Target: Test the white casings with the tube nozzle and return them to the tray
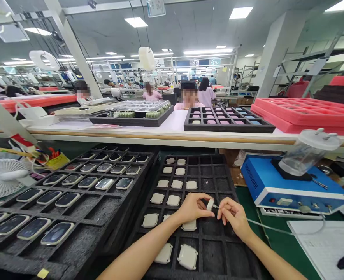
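My left hand (pixel 193 206) pinches a small white watch case (pixel 209 205) edge-on between thumb and fingers, above a black foam tray (pixel 202 249). Close to its right, my right hand (pixel 233 216) closes its fingertips on a thin tube with a pale tip (pixel 215 206). That tip points at the case; whether they touch I cannot tell. More white watch cases (pixel 187 256) lie in the tray's compartments under and around my left forearm. A clear hose (pixel 272 226) trails rightward from my right hand.
A second black tray (pixel 84 241) on the left holds watches with dark screens (pixel 57 233). Right stands a blue machine (pixel 279 186) with a clear jar (pixel 302 153). A shelf (pixel 166 137) crosses ahead, carrying trays and red foam (pixel 306 116). A person (pixel 189 95) sits beyond it.
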A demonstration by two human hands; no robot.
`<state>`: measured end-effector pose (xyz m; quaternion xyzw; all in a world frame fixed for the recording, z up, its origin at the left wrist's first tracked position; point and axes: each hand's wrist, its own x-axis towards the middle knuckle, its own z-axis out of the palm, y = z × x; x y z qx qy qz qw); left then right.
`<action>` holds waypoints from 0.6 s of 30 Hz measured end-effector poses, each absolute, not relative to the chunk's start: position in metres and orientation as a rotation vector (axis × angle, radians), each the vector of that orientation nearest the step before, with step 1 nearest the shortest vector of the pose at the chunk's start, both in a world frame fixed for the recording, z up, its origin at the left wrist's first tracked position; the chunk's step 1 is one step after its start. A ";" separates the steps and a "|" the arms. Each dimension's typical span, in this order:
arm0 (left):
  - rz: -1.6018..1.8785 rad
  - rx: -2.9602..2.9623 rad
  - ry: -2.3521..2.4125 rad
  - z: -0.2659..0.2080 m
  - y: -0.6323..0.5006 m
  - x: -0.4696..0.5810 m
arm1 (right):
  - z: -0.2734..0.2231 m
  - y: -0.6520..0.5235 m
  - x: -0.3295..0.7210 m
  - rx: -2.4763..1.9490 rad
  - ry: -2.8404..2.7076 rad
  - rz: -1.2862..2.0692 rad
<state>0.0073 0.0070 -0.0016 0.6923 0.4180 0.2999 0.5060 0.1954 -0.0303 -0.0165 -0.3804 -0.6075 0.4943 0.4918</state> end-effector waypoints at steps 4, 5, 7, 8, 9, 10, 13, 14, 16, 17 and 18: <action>0.715 1.665 1.014 0.001 0.006 0.007 | -0.016 -0.031 0.197 -0.938 -1.481 1.197; 0.713 1.664 1.015 0.002 0.006 0.007 | -0.016 -0.031 0.197 -0.941 -1.484 1.197; 0.709 1.666 1.014 0.002 0.006 0.007 | -0.016 -0.031 0.197 -0.942 -1.490 1.199; 0.708 1.667 1.013 0.002 0.006 0.007 | -0.017 -0.031 0.197 -0.942 -1.492 1.197; 0.707 1.668 1.011 0.001 0.006 0.007 | -0.017 -0.031 0.197 -0.943 -1.493 1.195; 0.707 1.668 1.009 0.001 0.007 0.007 | -0.017 -0.031 0.197 -0.945 -1.492 1.193; 0.710 1.663 1.005 -0.001 0.007 0.007 | -0.016 -0.030 0.197 -0.947 -1.484 1.191; 0.711 1.661 1.002 -0.001 0.007 0.007 | -0.016 -0.030 0.197 -0.947 -1.484 1.193; 0.712 1.661 0.996 -0.001 0.006 0.007 | -0.015 -0.030 0.197 -0.945 -1.487 1.195; 0.712 1.662 0.994 -0.001 0.006 0.007 | -0.015 -0.030 0.197 -0.943 -1.489 1.195; 0.710 1.663 0.992 -0.001 0.006 0.007 | -0.015 -0.030 0.197 -0.942 -1.490 1.194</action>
